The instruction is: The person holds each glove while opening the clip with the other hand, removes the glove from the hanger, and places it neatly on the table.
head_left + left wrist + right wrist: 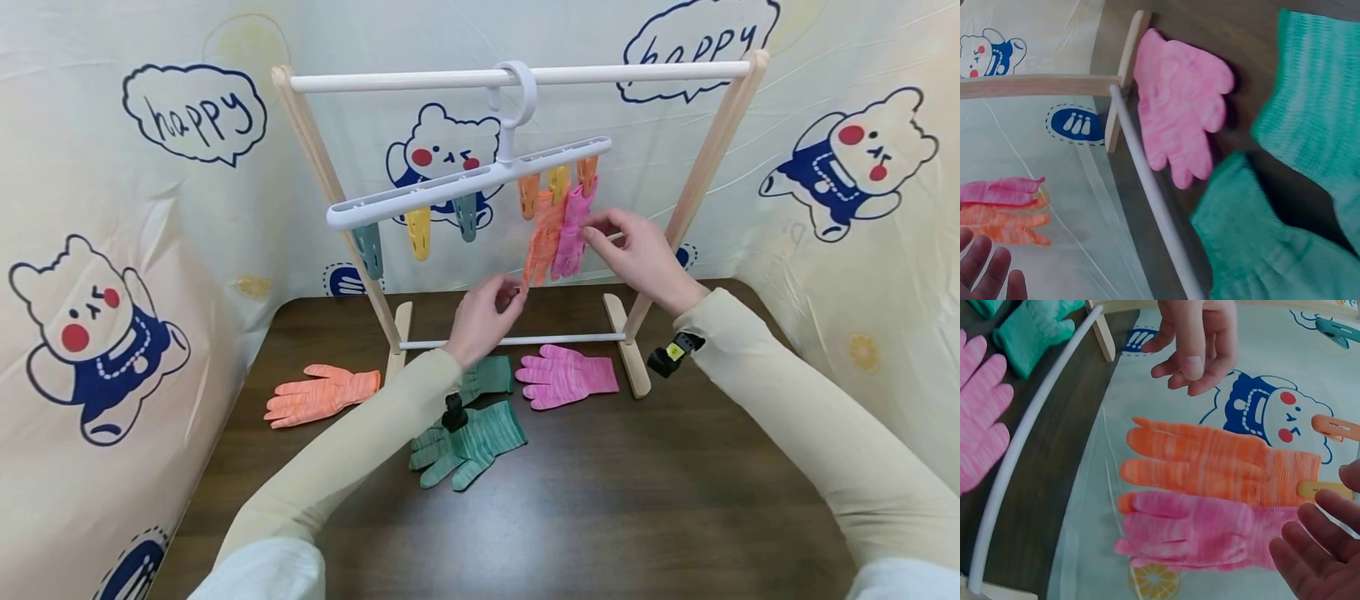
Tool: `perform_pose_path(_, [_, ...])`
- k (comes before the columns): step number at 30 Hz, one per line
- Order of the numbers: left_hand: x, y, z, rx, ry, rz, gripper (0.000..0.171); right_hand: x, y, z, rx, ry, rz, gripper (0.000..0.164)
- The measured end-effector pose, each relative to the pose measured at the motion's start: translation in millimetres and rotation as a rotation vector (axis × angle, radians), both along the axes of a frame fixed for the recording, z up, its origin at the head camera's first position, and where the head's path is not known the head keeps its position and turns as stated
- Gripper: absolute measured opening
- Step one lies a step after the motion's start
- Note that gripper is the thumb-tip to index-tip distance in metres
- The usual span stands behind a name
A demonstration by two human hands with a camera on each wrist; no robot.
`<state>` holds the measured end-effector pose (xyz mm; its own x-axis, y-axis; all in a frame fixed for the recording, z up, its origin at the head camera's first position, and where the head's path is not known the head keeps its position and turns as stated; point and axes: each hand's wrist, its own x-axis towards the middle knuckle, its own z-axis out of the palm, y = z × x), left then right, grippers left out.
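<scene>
- Head view: count two already clipped to the hanger (pixel 450 187), orange glove (pixel 545 237) and pink glove (pixel 572 227); find four left on the worktop (pixel 637 475): loose orange glove (pixel 322 396), loose pink glove (pixel 566 377), two green gloves (pixel 491 432).
- Left wrist view: see left hand (pixel 986 270), fingers apart.
- Right wrist view: see right hand (pixel 1319 542), fingers apart near pink cuff (pixel 1266 534); notice streaky knit, straight hang.

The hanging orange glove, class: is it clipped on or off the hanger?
Clipped on: a yellow peg grips the orange glove at its cuff, below the hanger.
</scene>
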<state>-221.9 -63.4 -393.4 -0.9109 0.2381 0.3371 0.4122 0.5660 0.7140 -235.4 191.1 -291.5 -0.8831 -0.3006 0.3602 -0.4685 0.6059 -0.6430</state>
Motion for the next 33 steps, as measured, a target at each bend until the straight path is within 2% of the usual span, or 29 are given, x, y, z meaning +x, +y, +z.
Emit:
perform_pose_path(11, [-16.4, 17, 16.4, 0.093, 0.004, 0.053, 0.022, -18.6, -4, 13.8, 0.042, 0.054, 0.000, 0.037])
perform_pose_path(23, [-31.2, 36, 31.8, 0.109, 0.017, 0.117, 0.040, -35.0, -12, 24.4, 0.045, 0.075, -0.026, 0.038])
perform_pose_path(26, [-35.9, 40, 35.9, 0.150, 0.006, 0.110, 0.044, -37.4, -14, 25.5, 0.038, 0.069, -0.025, 0.040])
perform_pose_path(33, [-44.8, 49, 43.0, 0.281, -0.025, 0.050, 0.042, -39.9, -17, 27.3, 0.024, 0.052, -0.036, 0.041])
